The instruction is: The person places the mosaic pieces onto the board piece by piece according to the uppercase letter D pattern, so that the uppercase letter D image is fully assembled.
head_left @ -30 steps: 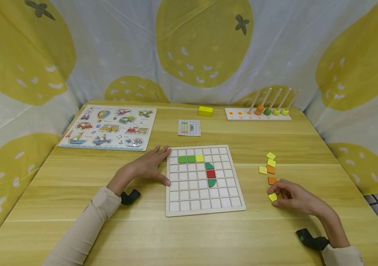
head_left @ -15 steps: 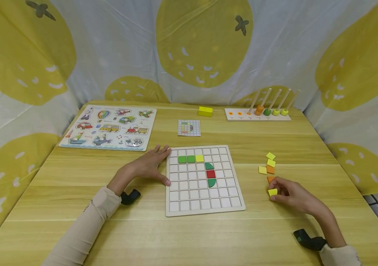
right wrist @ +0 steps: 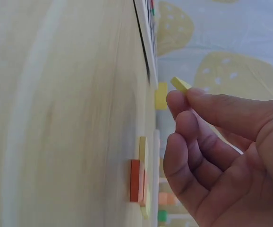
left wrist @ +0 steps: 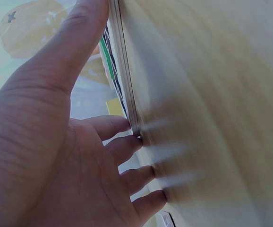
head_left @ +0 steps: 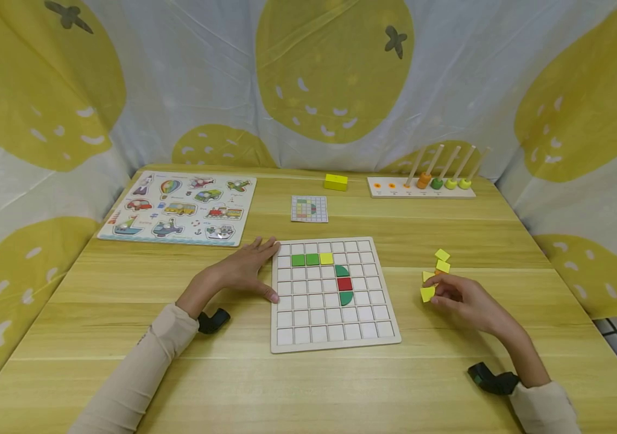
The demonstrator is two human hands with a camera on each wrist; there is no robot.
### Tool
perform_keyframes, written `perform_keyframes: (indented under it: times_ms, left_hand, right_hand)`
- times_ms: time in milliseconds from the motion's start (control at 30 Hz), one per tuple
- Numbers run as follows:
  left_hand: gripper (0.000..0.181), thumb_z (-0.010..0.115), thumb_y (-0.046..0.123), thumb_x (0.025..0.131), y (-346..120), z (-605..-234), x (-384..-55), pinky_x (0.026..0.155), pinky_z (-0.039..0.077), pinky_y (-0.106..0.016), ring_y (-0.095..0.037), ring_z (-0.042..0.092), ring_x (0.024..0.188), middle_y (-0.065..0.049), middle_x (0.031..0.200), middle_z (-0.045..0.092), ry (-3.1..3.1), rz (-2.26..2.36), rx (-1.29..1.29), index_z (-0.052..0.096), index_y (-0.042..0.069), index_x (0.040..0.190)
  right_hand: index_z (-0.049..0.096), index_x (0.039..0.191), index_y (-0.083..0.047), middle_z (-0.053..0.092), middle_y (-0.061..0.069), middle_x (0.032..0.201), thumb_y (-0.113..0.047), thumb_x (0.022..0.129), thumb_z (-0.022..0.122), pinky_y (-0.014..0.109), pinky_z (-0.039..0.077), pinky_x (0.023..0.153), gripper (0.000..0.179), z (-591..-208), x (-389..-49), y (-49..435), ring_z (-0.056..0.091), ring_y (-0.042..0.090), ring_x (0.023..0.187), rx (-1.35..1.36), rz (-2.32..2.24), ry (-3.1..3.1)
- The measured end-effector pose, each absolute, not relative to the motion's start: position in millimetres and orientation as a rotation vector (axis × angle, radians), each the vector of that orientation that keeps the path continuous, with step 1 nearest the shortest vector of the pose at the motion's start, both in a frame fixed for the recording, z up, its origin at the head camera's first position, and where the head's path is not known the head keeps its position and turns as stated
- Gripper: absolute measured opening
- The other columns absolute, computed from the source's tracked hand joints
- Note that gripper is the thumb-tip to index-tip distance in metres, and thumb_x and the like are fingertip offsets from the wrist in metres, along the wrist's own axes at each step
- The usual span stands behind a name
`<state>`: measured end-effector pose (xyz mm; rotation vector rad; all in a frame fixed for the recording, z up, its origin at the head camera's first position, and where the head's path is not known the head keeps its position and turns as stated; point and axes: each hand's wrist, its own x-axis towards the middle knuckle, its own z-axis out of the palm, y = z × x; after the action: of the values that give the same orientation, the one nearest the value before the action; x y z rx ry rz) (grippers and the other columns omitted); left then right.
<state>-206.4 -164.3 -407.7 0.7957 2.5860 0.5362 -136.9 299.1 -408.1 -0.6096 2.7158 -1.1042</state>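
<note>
The white grid board [head_left: 316, 318] lies flat on the table. My left hand [head_left: 243, 270] rests along its left edge, fingers and thumb spread and touching the rim. On the board sit two green square tiles [head_left: 312, 259], a yellow tile beside them, and a red square [head_left: 344, 284] between two green quarter-round pieces [head_left: 346, 298]. Right of the board, my right hand [head_left: 471, 304] pinches a yellow square tile [head_left: 427, 294] between thumb and fingertips; the right wrist view shows this tile [right wrist: 180, 84] raised off the table. Loose yellow tiles [head_left: 442, 255] lie behind that hand, which partly covers the orange ones.
A small pattern card [head_left: 309, 208] lies behind the board, with a yellow block [head_left: 336, 182] farther back. At back left is a picture puzzle board [head_left: 178, 211]. A peg counter with colored beads [head_left: 424, 180] stands at back right. Curtains surround the table [head_left: 221, 386].
My right hand has lifted the yellow tile and carried it left and away from me, now in front of the orange tiles. The left hand stays still on the board's edge.
</note>
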Motion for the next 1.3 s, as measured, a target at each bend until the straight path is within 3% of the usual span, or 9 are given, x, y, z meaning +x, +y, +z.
perform_keyframes:
  times_ms: [333, 567, 833, 1300]
  left_hand:
    - [0.12, 0.076, 0.063, 0.068, -164.3, -408.8, -207.0, 0.117, 0.007, -0.054, -0.042, 0.0, 0.145, -0.017, 0.159, 0.009, 2.589, 0.538, 0.799, 0.017, 0.002, 0.153]
    - [0.119, 0.076, 0.061, 0.069, -163.0, -408.5, -207.2, 0.117, 0.007, -0.053, -0.042, 0.0, 0.145, -0.018, 0.159, 0.009, 2.584, 0.537, 0.807, 0.017, 0.001, 0.153]
    - [0.119, 0.075, 0.061, 0.069, -163.6, -408.9, -206.8, 0.117, 0.007, -0.054, -0.042, 0.0, 0.145, -0.017, 0.16, 0.007, 2.583, 0.523, 0.792, 0.015, 0.002, 0.153]
    - [0.119, 0.077, 0.06, 0.069, -161.7, -407.0, -206.6, 0.117, 0.007, -0.055, -0.043, -0.001, 0.145, -0.018, 0.159, 0.008, 2.577, 0.531, 0.786, 0.015, 0.001, 0.153]
  right_hand:
    - [0.065, 0.115, -0.008, 0.062, 0.006, 0.089, -0.012, 0.092, 0.064, 0.023, 0.046, 0.056, 0.023, -400.0, -156.9, 282.3, 0.056, 0.012, 0.074, -0.562, -1.236, 2.61]
    - [0.066, 0.115, -0.007, 0.065, 0.01, 0.091, -0.012, 0.093, 0.063, 0.024, 0.051, 0.064, 0.022, -397.7, -168.9, 266.4, 0.062, 0.022, 0.078, -0.613, -1.28, 2.539]
    - [0.066, 0.111, -0.011, 0.063, 0.004, 0.089, -0.012, 0.092, 0.064, 0.023, 0.048, 0.064, 0.019, -398.3, -179.6, 239.7, 0.057, 0.016, 0.076, -0.72, -1.263, 2.466]
    - [0.065, 0.107, -0.008, 0.065, 0.007, 0.089, -0.009, 0.09, 0.067, 0.022, 0.047, 0.066, 0.018, -398.9, -185.0, 206.5, 0.06, 0.022, 0.076, -0.821, -1.307, 2.319]
